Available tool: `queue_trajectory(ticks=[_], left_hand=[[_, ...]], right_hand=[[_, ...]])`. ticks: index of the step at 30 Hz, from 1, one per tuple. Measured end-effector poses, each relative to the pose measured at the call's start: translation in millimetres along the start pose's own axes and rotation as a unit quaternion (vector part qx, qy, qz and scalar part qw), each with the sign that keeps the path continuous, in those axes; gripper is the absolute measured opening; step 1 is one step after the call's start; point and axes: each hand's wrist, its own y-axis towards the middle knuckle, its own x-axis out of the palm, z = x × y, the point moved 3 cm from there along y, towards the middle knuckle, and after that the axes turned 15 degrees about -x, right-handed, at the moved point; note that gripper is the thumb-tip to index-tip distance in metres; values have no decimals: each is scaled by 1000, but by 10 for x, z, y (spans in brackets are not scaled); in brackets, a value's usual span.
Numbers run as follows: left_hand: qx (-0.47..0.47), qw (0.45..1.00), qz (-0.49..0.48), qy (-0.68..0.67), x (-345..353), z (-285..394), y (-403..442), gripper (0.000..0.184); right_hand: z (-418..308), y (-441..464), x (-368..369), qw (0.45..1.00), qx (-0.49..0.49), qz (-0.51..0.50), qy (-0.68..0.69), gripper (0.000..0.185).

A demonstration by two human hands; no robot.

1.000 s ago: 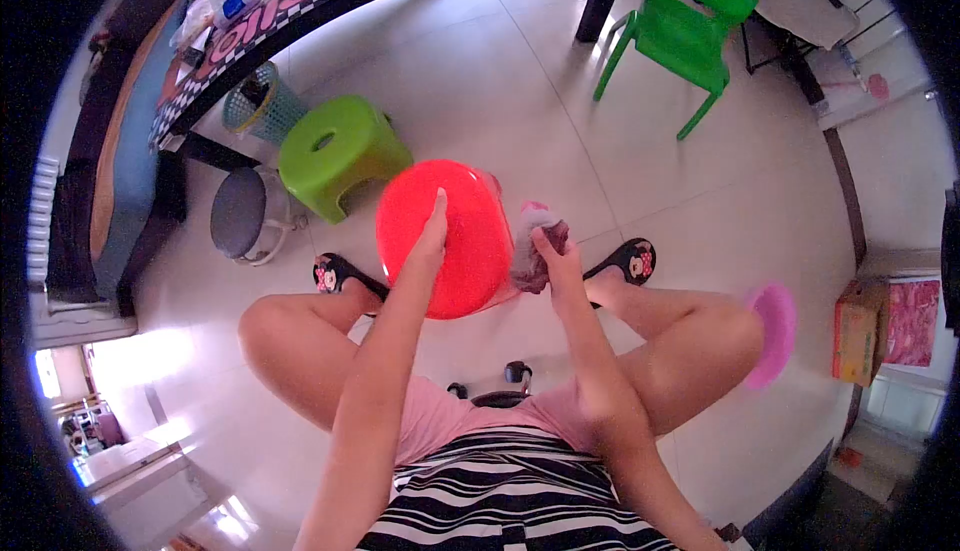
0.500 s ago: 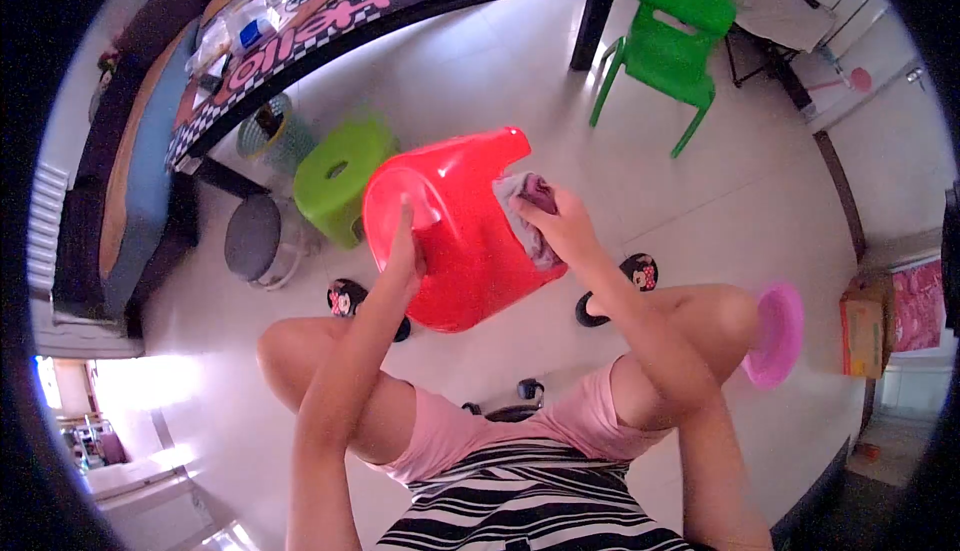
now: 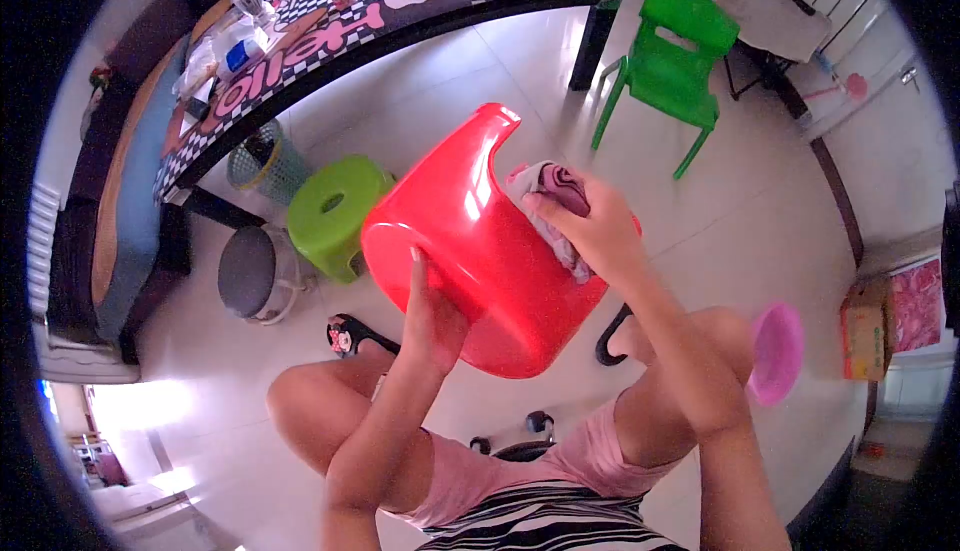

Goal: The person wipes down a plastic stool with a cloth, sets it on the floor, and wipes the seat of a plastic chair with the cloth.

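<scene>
A red plastic stool (image 3: 470, 241) is held tilted on its side between my knees, its seat facing left and its legs toward the upper right. My left hand (image 3: 435, 326) grips it at the seat's lower edge, thumb on the red surface and the other fingers partly hidden. In my right hand (image 3: 590, 221) is a bunched grey and dark pink cloth (image 3: 545, 201), pressed against the stool's leg side near the curved cutout.
A green stool (image 3: 335, 216), grey round stool (image 3: 250, 273) and mesh basket (image 3: 270, 166) stand at left. Beyond is a table (image 3: 420, 11) with a patterned cover. A green chair (image 3: 680, 61) is upper right. A pink basin (image 3: 778, 354) and a box (image 3: 863, 331) lie right.
The red stool has been raised and tipped over, so its side and cutout now show. My right hand moved with the cloth onto its side; my left hand moved lower on the seat.
</scene>
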Motion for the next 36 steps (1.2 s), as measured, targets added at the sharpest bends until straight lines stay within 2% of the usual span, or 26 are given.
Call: queue_trajectory(ticks=[3,8,14,17,20,23,26,29,36], left_hand=[[-8,1000,17,11,-51,-23,1,79],[-5,998,46,31,-10,-56,-2,81],[-1,998,53,25,3,-48,-49,78],[5,998,54,23,-34,-48,-38,77],[7,996,69,61,-46,-64,-38,85],[14,995,67,66,-82,-61,-19,85],[19,995,71,70,-77,-61,-26,86],[19,994,74,78,-72,-55,-25,86],[20,998,50,42,-51,-59,2,84]], right_hand=[[-42,10,-23,1000,-4,-19,-23,37],[-56,-38,27,986,-71,-68,-135,36],[-98,-72,58,987,-113,-54,-105,29],[-178,-112,90,986,-88,-99,-99,28],[-273,-174,140,981,-140,-93,-94,27],[-355,-222,176,985,-112,-119,-55,27],[-419,-291,227,977,-163,-120,-62,29],[-396,-293,221,977,-145,-143,-57,32],[-354,-301,225,977,-157,-123,-80,32]])
